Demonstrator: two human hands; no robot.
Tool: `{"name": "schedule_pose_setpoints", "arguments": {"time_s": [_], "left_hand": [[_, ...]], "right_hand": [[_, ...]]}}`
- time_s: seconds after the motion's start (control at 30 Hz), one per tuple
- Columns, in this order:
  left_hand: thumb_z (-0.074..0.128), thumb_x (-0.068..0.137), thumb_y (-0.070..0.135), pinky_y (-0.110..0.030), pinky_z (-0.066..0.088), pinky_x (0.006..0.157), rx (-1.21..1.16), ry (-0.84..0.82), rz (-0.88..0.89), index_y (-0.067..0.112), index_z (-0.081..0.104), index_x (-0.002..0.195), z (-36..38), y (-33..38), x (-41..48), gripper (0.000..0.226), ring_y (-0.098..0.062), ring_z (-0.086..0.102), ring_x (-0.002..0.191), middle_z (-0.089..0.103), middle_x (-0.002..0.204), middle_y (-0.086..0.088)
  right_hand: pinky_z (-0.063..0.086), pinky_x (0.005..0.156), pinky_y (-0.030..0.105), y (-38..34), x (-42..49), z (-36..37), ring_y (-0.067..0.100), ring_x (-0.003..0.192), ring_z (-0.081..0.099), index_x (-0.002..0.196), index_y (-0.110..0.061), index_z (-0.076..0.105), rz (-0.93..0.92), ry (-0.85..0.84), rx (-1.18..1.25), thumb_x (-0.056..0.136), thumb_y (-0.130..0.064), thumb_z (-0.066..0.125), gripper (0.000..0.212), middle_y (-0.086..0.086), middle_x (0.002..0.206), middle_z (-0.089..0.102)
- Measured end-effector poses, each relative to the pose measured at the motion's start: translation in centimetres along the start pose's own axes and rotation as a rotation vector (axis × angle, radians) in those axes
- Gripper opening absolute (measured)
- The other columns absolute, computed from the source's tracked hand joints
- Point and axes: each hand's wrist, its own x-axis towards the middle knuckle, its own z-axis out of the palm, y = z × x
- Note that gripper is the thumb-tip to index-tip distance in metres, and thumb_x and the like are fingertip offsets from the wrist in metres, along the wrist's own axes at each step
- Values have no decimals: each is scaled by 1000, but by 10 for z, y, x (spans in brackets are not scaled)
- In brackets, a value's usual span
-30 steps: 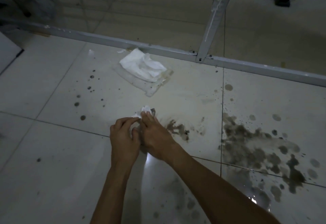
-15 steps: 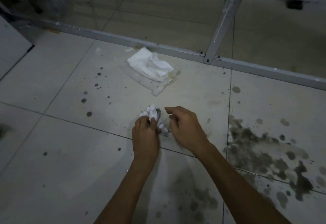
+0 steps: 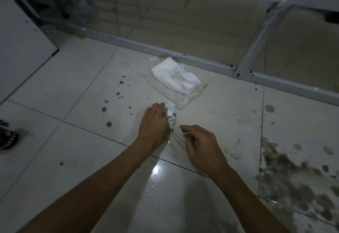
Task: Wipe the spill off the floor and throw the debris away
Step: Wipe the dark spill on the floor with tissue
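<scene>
The left hand (image 3: 153,124) gripped a stained, crumpled tissue (image 3: 170,114) against the tiled floor (image 3: 73,85) — the right hand (image 3: 200,146) hovered beside it, fingers loosely curled, empty.

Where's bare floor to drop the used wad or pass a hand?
Cleanest: tile between the white panel and the droplets, this side of the metal rail. Also the strip between the tissue pack and the big dark spill, faintly smeared. Crowded: around the left hand holding the crumpled tissue, right hand beside it.
</scene>
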Motion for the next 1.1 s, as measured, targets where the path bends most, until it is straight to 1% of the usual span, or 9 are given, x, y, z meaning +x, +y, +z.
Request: {"name": "schedule_pose_setpoints", "arguments": {"time_s": [0.17,0.3,0.37,0.5,0.57,0.63,0.77,0.9,1.1], "left_hand": [[58,81,11,-42,54,85,-184,-39,230,-7,58,117,9,-7,-9,40,-37,62,101,62,118,-24],[69,72,1,-35,57,69,-139,24,262,-7,67,102,10,-9,-3,31,-34,67,83,70,100,-20],[59,79,1,-36,57,67,-127,50,294,-7,66,100,11,-14,3,23,-35,67,81,69,96,-21],[21,92,31,-31,37,102,-194,5,67,9,52,125,17,-40,20,51,-23,48,121,54,132,-9],[35,96,28,-32,36,102,-252,-16,-33,9,54,123,15,-57,32,39,-24,48,121,55,130,-9],[46,93,13,-39,43,98,-264,5,-28,-5,57,117,12,-74,48,32,-36,55,114,59,123,-22],[35,98,15,-34,31,105,-205,-50,-154,-3,47,128,11,-114,79,38,-32,47,122,47,137,-19],[37,97,17,-39,37,105,-167,-13,-293,1,52,124,6,-146,97,35,-33,50,117,51,132,-17],[38,97,10,-36,28,109,-157,23,-354,-1,48,129,10,-165,75,36,-32,44,125,45,140,-18]], "right_hand": [[43,78,10,-2,14,6,17,83,64,113,-3,64,-31,-3,-7,79,9,56,37,11,100,69],[41,78,5,-2,21,9,14,80,62,111,-2,64,-49,10,-3,78,11,55,36,12,97,70],[41,77,3,-1,22,10,14,81,63,111,-1,64,-42,6,-7,79,10,55,36,11,97,69],[42,76,4,2,23,10,18,79,64,110,-2,65,-57,4,3,77,10,53,37,11,94,69],[48,75,14,4,23,10,18,79,65,109,-3,65,-57,21,12,76,7,51,37,10,93,69],[49,75,19,6,26,12,19,80,66,108,-3,66,-57,37,11,76,4,48,37,10,91,70],[49,75,18,9,30,18,19,79,66,106,0,66,-71,31,8,74,10,50,37,10,89,69],[48,76,15,10,31,21,15,80,65,106,-1,66,-84,3,6,72,17,53,41,9,90,69],[47,75,12,7,29,9,12,77,65,106,-3,67,-100,22,-1,73,7,48,39,5,87,69]]}}
